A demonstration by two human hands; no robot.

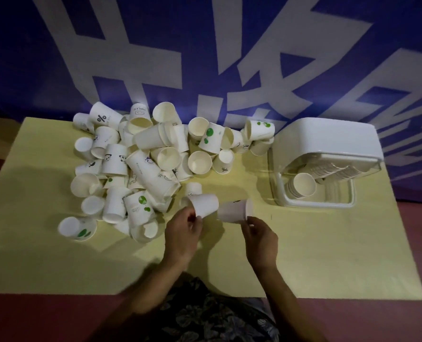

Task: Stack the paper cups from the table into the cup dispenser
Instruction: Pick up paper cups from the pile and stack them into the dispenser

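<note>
Left hand (184, 230) grips 1 paper cup (204, 204). Right hand (260, 236) grips another cup (234, 211), both held left of the cup dispenser (328, 154).

The place looked like a staged recording or demonstration corner, not a home or a kitchen. A large blue banner (205, 58) with oversized white characters filled the whole backdrop behind the work surface. The table (303, 255) was covered by a plain pale yellow sheet, with reddish-brown surface showing past its edges. A heap of loose paper cups (136, 166) and a white cup dispenser (328, 144) sat on it under dim, uneven light.
</note>
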